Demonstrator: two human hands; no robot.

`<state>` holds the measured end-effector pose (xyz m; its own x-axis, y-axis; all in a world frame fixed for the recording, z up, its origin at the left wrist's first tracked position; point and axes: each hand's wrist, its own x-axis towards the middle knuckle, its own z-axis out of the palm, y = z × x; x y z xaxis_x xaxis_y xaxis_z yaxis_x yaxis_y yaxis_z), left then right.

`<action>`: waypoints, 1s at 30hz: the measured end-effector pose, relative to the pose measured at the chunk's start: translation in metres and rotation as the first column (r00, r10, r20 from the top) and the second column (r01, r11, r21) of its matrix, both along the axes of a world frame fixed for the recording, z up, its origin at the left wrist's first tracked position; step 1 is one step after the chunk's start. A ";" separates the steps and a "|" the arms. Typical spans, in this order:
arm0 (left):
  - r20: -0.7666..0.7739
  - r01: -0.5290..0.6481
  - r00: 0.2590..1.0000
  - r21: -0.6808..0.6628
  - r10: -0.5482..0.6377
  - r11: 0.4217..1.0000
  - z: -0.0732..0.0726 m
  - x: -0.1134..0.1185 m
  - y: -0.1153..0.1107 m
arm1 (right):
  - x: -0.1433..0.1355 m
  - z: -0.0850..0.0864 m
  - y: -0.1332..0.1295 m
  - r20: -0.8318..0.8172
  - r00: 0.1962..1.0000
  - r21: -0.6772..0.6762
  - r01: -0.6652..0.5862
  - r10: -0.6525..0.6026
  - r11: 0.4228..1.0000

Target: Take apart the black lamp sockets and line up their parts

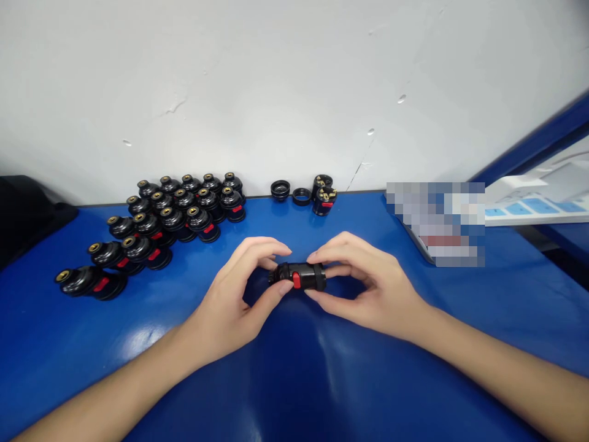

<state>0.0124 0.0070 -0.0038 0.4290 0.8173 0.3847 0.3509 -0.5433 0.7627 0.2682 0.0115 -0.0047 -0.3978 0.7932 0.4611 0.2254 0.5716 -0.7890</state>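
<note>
A black lamp holder (308, 276) with a red switch lies sideways between my hands, over the middle of the blue table. My left hand (234, 288) grips its narrower, domed end, the thumb beside the red switch. Around the ringed right end, the thumb and fingers of my right hand (368, 282) are curled, with one fingertip at the end face. Whether the lamp holder rests on the table or is held just above it, I cannot tell.
Several similar lamp holders (172, 224) stand in slanting rows at the left. Near the wall are a black cap (280, 190), a black ring (301, 196) and two open socket bodies (326, 202) with brass contacts. A blurred-out object (437, 227) lies at the right.
</note>
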 end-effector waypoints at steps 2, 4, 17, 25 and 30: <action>0.012 -0.007 1.000 0.018 0.007 1.000 0.000 -0.001 0.000 | 0.000 0.000 0.000 -0.001 1.000 -0.008 0.008 -0.008 1.000; 0.017 -0.010 1.000 0.039 0.009 0.999 -0.001 -0.001 -0.001 | 0.000 0.000 0.000 -0.003 1.000 -0.012 0.010 -0.010 1.000; 0.107 0.020 0.994 0.024 -0.023 1.000 -0.009 0.002 0.001 | 0.000 0.001 0.001 0.001 1.000 -0.024 0.012 -0.012 1.000; 0.079 -0.024 0.997 -0.049 0.028 0.998 -0.007 0.004 -0.002 | 0.000 0.000 0.001 0.001 1.000 -0.012 -0.031 0.031 0.999; 0.147 0.019 0.989 0.044 -0.025 0.999 -0.008 0.004 0.001 | 0.000 -0.001 0.002 0.003 1.000 -0.014 -0.017 0.017 1.000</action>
